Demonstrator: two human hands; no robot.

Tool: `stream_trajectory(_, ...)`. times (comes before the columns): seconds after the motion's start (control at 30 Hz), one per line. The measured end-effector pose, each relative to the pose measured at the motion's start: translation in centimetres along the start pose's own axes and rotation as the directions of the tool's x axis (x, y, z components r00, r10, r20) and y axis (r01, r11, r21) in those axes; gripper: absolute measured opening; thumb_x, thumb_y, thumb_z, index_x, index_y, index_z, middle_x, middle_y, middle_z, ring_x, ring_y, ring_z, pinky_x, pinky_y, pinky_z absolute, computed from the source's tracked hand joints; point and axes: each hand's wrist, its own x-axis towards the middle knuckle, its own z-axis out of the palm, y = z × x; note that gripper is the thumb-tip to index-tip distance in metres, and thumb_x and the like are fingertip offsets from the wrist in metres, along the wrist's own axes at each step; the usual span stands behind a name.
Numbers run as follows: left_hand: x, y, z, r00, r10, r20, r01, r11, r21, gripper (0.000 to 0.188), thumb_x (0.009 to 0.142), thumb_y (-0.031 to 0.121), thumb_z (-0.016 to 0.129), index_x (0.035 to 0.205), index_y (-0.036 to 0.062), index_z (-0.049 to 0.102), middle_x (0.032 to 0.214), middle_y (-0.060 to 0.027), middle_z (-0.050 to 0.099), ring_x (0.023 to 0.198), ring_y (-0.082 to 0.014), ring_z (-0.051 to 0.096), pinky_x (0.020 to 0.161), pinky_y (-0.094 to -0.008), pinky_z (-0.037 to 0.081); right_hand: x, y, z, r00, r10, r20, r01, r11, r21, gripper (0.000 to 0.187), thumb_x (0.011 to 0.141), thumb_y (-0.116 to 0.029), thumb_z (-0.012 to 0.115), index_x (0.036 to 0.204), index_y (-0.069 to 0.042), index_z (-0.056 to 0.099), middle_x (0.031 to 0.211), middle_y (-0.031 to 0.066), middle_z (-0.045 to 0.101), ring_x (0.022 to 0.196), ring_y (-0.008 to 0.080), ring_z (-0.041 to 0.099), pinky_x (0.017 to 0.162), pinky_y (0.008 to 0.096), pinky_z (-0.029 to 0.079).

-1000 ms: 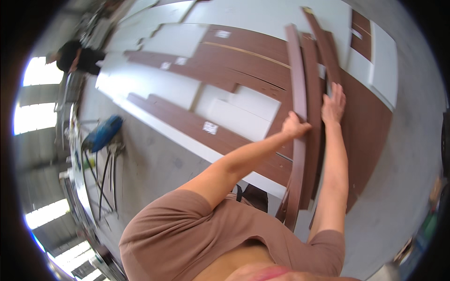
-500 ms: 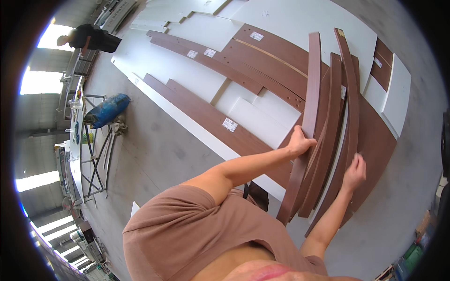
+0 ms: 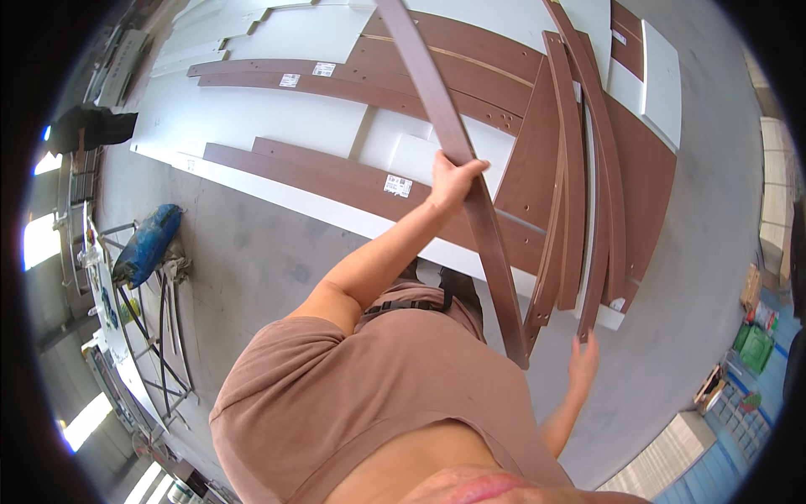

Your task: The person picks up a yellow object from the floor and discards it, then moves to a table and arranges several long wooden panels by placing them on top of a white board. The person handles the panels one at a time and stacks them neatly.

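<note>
My left hand is closed round a long, narrow brown board, which slants across the stack with its lower end beyond the front edge. At the lower end of another narrow brown board is my right hand, its fingers slightly blurred at either side of the tip. Between these two boards lie several more long brown strips, some with drilled holes. They rest on wider brown panels and white panels, some bearing paper labels.
Grey floor surrounds the panel stack. To the left, a metal-framed table stands with a blue bag by it. Another person in dark clothes is at the far left. A green container and pale stacked boards are on the right.
My left hand has swung its board leftward, away from the other strips. My right hand has moved down to a strip's lower end. The whole view has turned and shifted.
</note>
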Motion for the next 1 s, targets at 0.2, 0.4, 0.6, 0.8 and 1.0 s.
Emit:
stream_trajectory(0.2, 1.4, 1.6, -5.9, 0.983, -0.077, -0.165, 0.053, 0.988, -0.144, 0.043, 0.072, 0.014, 0.084, 0.103, -0.0011, 0.057, 0.091, -0.0089, 0.062, 0.08, -0.0206, 0.061, 0.068, -0.0383, 0.051, 3.1, -25.6, 3.0, 0.748, -0.663, 0.039, 0.652, 0.744, 0.143, 0.06, 0.087, -0.031, 0.072, 0.135, 0.0, 0.053, 0.136, 0.0204, 0.056, 0.126, 0.0362, 0.053, 0.104, 0.0421, 0.044)
stream_trajectory(0.4, 4.5, 0.9, -13.1, 0.924, -0.138, -0.358, 0.07, 0.978, -0.197, 0.058, 0.072, 0.015, 0.082, 0.113, -0.0116, 0.051, 0.105, -0.0184, 0.06, 0.095, -0.0264, 0.059, 0.082, -0.0419, 0.049, 11.3, -32.2, 7.6, 0.684, -0.714, 0.146, 0.648, 0.688, 0.328, 0.053, 0.093, -0.04, 0.063, 0.123, 0.003, 0.061, 0.126, 0.0238, 0.061, 0.118, 0.0396, 0.058, 0.098, 0.0451, 0.046)
stream_trajectory(0.6, 6.3, -0.5, -21.4, 0.851, -0.178, -0.495, 0.093, 0.977, -0.192, 0.077, 0.072, 0.018, 0.083, 0.124, -0.0138, 0.037, 0.124, -0.0247, 0.049, 0.112, -0.0302, 0.053, 0.093, -0.0433, 0.048, 19.7, -42.6, 15.9, 0.474, -0.879, 0.04, 0.873, 0.464, -0.148, 0.026, 0.089, -0.024, 0.062, 0.103, -0.003, 0.061, 0.108, 0.0157, 0.065, 0.107, 0.0319, 0.06, 0.086, 0.0436, 0.05)
stream_trajectory(0.8, 7.5, -0.1, -24.7, 0.728, -0.12, -0.675, 0.044, 0.991, -0.129, 0.062, 0.072, 0.012, 0.086, 0.112, -0.0098, 0.043, 0.111, -0.0183, 0.056, 0.099, -0.0265, 0.059, 0.082, -0.0399, 0.054, 21.9, -50.3, 22.2, 0.279, -0.958, -0.064, 0.821, 0.272, -0.503, 0.018, 0.087, -0.014, 0.057, 0.104, -0.007, 0.057, 0.106, 0.0076, 0.058, 0.1, 0.0242, 0.057, 0.076, 0.0404, 0.049)
stream_trajectory(1.0, 7.9, -1.2, -25.9, 0.797, -0.022, -0.604, -0.109, 0.978, -0.178, 0.044, 0.072, 0.01, 0.085, 0.099, -0.0088, 0.056, 0.095, -0.0125, 0.064, 0.084, -0.0237, 0.063, 0.077, -0.0389, 0.053, 23.3, -50.8, 25.1, 0.273, -0.962, -0.021, 0.697, 0.212, -0.685, 0.056, 0.092, -0.02, 0.056, 0.145, -0.012, 0.042, 0.151, 0.0155, 0.039, 0.139, 0.0364, 0.037, 0.11, 0.0536, 0.033)
